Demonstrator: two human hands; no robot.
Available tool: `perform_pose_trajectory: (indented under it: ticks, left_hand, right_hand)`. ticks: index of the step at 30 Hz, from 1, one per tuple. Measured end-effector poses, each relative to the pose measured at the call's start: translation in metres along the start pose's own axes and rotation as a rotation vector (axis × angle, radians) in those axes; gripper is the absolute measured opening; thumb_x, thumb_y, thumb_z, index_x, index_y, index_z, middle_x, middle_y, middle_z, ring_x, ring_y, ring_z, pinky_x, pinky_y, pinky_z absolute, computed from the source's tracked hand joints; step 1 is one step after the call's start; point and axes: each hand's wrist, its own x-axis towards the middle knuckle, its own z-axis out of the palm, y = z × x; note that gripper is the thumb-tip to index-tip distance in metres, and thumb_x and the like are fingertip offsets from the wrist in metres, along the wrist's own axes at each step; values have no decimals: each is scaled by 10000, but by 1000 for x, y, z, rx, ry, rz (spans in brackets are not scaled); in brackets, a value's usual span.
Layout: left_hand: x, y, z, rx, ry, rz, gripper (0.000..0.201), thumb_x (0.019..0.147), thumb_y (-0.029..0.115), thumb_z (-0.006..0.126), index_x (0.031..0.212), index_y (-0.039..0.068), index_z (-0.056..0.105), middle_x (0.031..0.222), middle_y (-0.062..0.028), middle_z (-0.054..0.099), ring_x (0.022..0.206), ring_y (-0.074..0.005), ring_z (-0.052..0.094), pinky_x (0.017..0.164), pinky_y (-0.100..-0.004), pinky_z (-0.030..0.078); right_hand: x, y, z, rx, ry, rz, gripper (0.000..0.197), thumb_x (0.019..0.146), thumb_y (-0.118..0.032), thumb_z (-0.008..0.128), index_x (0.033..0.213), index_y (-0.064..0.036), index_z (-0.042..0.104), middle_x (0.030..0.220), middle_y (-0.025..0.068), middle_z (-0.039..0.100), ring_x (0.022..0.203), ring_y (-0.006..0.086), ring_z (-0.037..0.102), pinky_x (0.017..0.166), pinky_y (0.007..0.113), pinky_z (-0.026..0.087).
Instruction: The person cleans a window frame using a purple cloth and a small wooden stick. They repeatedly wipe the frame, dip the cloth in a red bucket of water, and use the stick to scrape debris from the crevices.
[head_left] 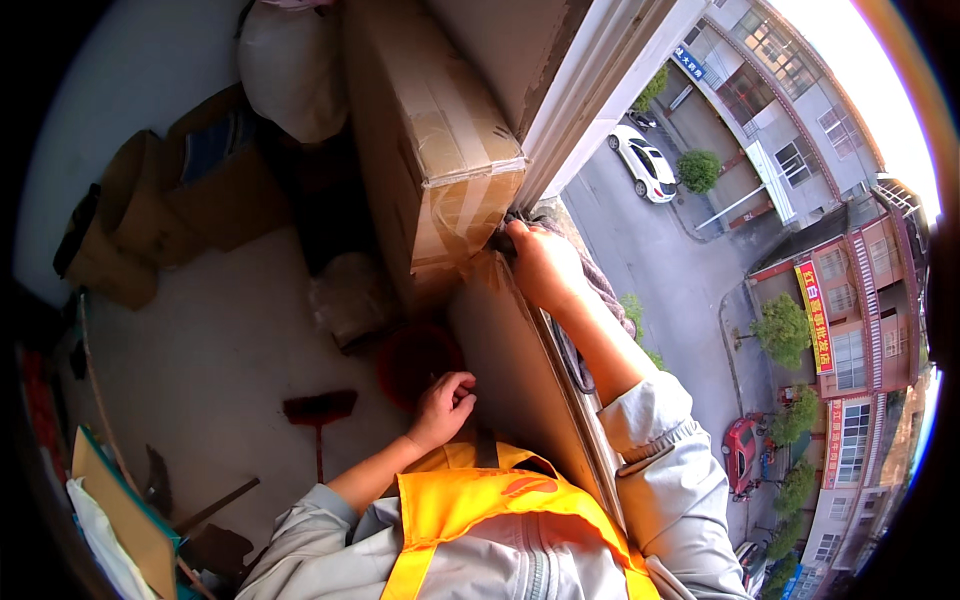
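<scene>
At the far end of the window sill, my right hand (545,265) is closed on a dark grey cloth (612,295). Part of the cloth trails along the outer side of the sill, beside my forearm. The hand presses it into the corner where the sill (570,385) meets the window frame (595,100), right by a taped cardboard box (465,190). My left hand (443,412) hovers in front of my body with nothing in it, its fingers loosely curled and a little apart. Below it, in shadow, stands a red bucket (415,355).
Outside the window, far below, lie a street (665,290), a white car (643,163) and a red car (740,455). A broom (320,406) lies on the floor. More cardboard boxes (225,185) and a white sack (293,75) stand along the left wall.
</scene>
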Motion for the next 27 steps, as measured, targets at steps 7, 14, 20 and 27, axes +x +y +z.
perform_pose_trajectory:
  ticks: [7, 14, 20, 27]
  left_hand:
    - [-12, -5, -6, 57, -56, 9, 277, 825, 10, 675, 1092, 25, 602, 986, -106, 633, 815, -218, 654, 700, -310, 542]
    - [46, 73, -5, 195, -2, 434, 319, 823, 42, 680, 1132, 40, 597, 1095, -140, 632, 932, -311, 648, 823, -385, 542]
    - [77, 143, 31, 245, -274, 890, 333, 746, 52, 733, 1068, 65, 651, 1153, -106, 632, 1029, -288, 614, 878, -402, 492]
    - [107, 170, 75, 536, -999, 1174, 359, 755, 280, 763, 1040, 105, 635, 993, -25, 593, 972, -202, 561, 839, -362, 405]
  right_hand:
    - [-104, 13, -56, -12, -318, -49, 398, 795, -33, 598, 1190, -67, 616, 946, 195, 658, 894, 385, 661, 781, 462, 530]
    - [-225, 21, -65, 104, -279, 85, 451, 743, -31, 618, 1187, -106, 631, 774, 134, 617, 693, 345, 640, 648, 438, 520]
    - [-296, 0, -68, 154, -173, 347, 419, 743, -45, 630, 1156, -105, 671, 781, 131, 621, 683, 336, 647, 646, 431, 525]
    - [-344, -7, -73, 183, -176, 597, 354, 763, -30, 622, 1101, -105, 694, 834, 129, 659, 767, 349, 657, 691, 441, 535]
